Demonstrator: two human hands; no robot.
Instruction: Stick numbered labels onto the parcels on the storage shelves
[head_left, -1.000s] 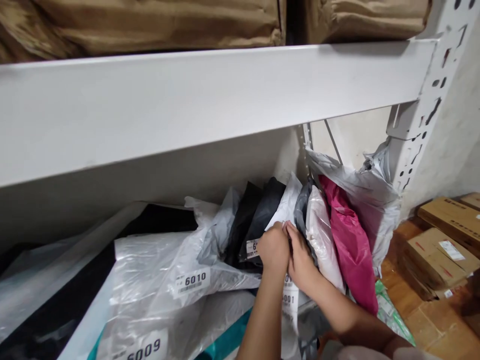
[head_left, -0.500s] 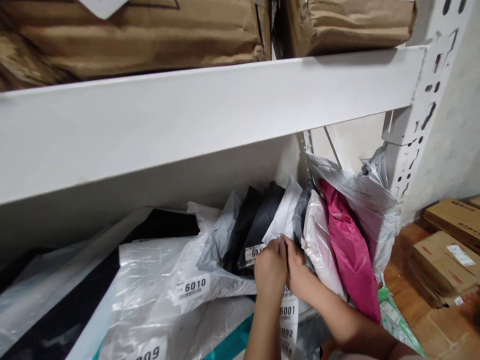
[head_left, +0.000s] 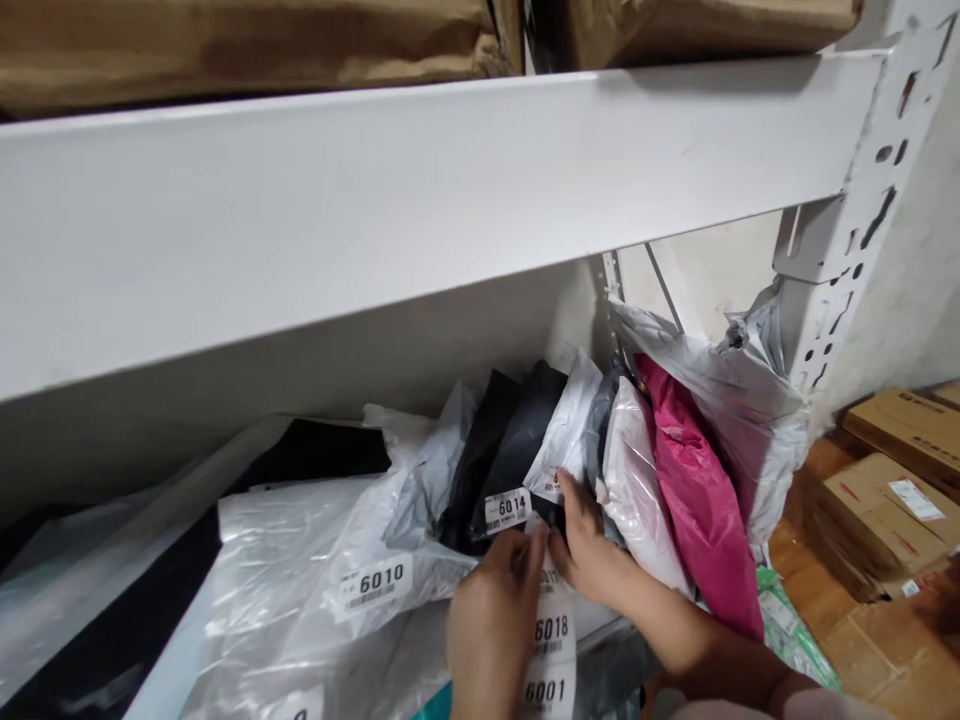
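Observation:
My left hand (head_left: 491, 610) has its fingertips pinched on the top of a hanging strip of number labels (head_left: 553, 665), printed 6018 and 6001 lower down. Close beside it, my right hand (head_left: 589, 550) presses an outstretched finger on a small label at the lower end of a white mailing bag (head_left: 566, 425). The right thumb is apart from that finger, near the strip. A black mailing bag (head_left: 529, 425) labelled 6014 leans left of the white one. Farther left lies a clear-white plastic parcel (head_left: 322, 560) labelled 6010.
A white shelf beam (head_left: 420, 200) crosses above my hands, with brown cartons (head_left: 247, 50) on top. Right of my hands lean a pink bag (head_left: 701, 490) and a large grey-white bag (head_left: 757, 410), near the shelf post (head_left: 862, 240). Cardboard boxes (head_left: 885, 515) lie on the floor.
My hands have moved apart; the left went down and left with the label strip. The right finger now touches a label on the white bag, and the 6014 label shows fully.

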